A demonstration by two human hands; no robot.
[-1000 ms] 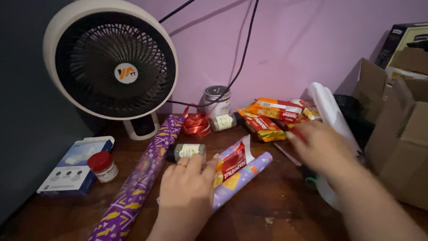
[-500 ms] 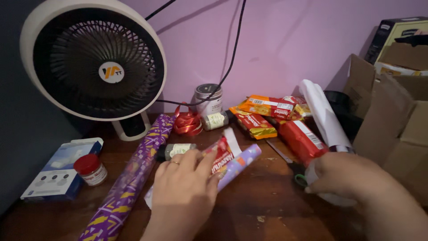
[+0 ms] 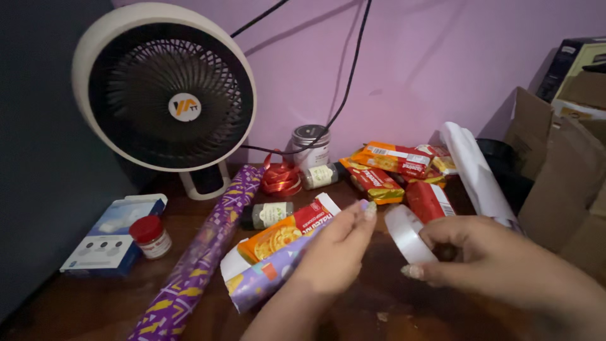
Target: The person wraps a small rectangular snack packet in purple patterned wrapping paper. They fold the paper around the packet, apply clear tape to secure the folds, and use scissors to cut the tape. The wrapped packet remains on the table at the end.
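Right hand (image 3: 499,265) grips a white tape roll (image 3: 407,233); left hand (image 3: 338,252), fingers extended, rests on the small wrapped package (image 3: 265,278) just left of it.

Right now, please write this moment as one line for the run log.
left hand: resting on small purple wrapping roll | right hand: holding tape roll | nearby: orange snack packet, long purple wrapping roll, fan

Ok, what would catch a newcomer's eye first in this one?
The big round white fan at the back left dominates. In front, the right hand holds a roll of clear tape, while the left hand rests on a partly wrapped purple parcel beside a long roll of purple wrapping paper.
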